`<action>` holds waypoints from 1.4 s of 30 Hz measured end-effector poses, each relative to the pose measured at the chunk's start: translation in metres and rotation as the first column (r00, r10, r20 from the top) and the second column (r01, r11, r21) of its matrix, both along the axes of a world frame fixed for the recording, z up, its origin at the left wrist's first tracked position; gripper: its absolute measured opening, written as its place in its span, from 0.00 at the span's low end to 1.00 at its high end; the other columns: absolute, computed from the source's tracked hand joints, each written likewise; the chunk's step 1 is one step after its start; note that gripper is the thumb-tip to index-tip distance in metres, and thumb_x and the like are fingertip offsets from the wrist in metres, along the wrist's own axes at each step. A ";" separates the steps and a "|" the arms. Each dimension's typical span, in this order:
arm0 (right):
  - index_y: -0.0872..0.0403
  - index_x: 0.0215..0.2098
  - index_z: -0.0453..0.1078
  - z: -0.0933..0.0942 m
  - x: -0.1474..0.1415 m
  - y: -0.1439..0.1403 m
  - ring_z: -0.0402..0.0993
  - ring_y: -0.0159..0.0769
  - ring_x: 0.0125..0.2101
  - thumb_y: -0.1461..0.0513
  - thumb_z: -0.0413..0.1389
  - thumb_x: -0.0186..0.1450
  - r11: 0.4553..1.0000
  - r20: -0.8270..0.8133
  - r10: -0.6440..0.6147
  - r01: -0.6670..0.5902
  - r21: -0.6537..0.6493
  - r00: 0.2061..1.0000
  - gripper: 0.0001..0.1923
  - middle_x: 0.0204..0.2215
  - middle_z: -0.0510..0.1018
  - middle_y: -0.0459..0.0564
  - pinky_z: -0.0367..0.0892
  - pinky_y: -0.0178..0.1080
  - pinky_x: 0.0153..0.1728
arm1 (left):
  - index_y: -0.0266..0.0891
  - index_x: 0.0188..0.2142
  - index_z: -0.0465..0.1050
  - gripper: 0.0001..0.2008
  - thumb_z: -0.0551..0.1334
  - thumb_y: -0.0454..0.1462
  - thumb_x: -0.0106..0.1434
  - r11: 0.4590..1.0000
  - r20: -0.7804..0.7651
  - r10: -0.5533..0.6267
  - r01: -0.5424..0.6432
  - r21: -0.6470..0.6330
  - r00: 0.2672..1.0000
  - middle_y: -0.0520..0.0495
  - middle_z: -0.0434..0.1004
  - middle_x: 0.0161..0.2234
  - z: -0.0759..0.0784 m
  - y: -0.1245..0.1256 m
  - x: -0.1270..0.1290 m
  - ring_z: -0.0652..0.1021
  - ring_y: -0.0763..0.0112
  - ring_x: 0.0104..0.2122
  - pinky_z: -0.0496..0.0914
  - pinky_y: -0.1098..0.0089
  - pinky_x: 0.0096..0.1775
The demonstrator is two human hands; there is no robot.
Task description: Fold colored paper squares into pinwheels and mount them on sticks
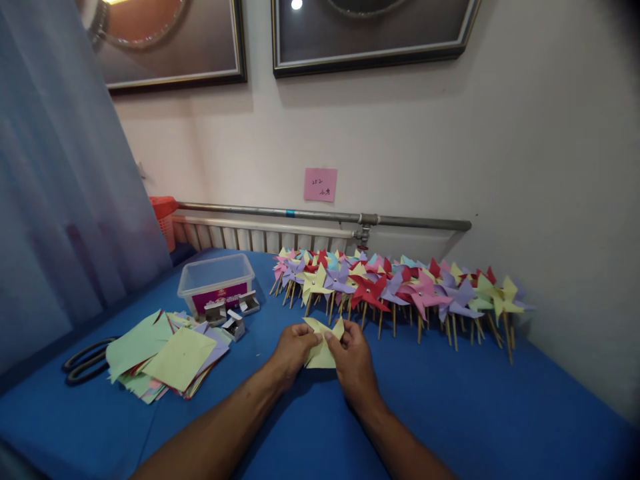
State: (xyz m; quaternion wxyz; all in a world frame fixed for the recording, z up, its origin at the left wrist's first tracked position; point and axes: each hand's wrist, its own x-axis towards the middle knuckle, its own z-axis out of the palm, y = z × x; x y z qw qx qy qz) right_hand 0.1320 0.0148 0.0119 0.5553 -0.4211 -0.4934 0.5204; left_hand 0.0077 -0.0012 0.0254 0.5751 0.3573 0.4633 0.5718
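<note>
Both sets of fingertips are pinched onto a yellow paper piece (pixel 323 347) that's partly folded, points sticking up at the top; left hand (pixel 294 350) grips its left edge, right hand (pixel 354 360) has the right edge, thumb on top; the paper sits just above the blue table (pixel 450 400), roughly in the middle and close to the body; both forearms come in from the bottom of the shot.

Right behind the hands there's a long row of finished pinwheels (pixel 400 287) lying on their sticks, red, purple, yellow, pink, light blue, running along the wall side of the table; to the left, a messy stack of cut paper squares (pixel 170 357), mostly pale green and yellow on top; past that, black-handled scissors (pixel 85 360) near the table edge; a clear plastic tub (pixel 216 280) with a purple label stands behind the stack, and a few small open boxes (pixel 235 320) sit just beside it; pink sticky note (pixel 321 185) on the wall above a grey pipe (pixel 325 216); orange basket (pixel 164 217) in the corner by the curtain (pixel 60 200).
</note>
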 end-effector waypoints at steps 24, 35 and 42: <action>0.45 0.56 0.69 0.001 0.011 -0.013 0.77 0.44 0.45 0.63 0.61 0.58 0.944 0.331 0.152 -0.236 0.230 0.931 0.27 0.49 0.78 0.50 0.70 0.46 0.48 | 0.38 0.21 0.67 0.14 0.72 0.37 0.40 0.980 0.095 0.200 -0.197 -0.032 0.975 0.52 0.73 0.17 0.002 0.007 -0.014 0.71 0.74 0.18 0.64 0.72 0.24; 0.50 0.31 0.77 0.002 0.010 -0.012 0.72 0.47 0.52 0.53 0.56 0.66 0.929 0.466 -0.088 -0.097 0.358 0.880 0.12 0.53 0.72 0.55 0.69 0.45 0.51 | 0.38 0.20 0.68 0.13 0.72 0.37 0.40 0.984 0.096 0.179 -0.179 -0.003 0.979 0.54 0.71 0.17 -0.003 0.007 -0.008 0.68 0.77 0.17 0.61 0.73 0.23; 0.51 0.23 0.75 -0.008 0.006 0.001 0.73 0.49 0.53 0.53 0.60 0.59 0.976 0.400 -0.096 0.006 0.220 0.912 0.12 0.51 0.76 0.56 0.65 0.46 0.55 | 0.39 0.19 0.66 0.15 0.72 0.38 0.40 0.980 0.065 0.199 -0.199 -0.005 0.978 0.57 0.66 0.14 -0.004 0.006 -0.005 0.64 0.79 0.15 0.56 0.74 0.21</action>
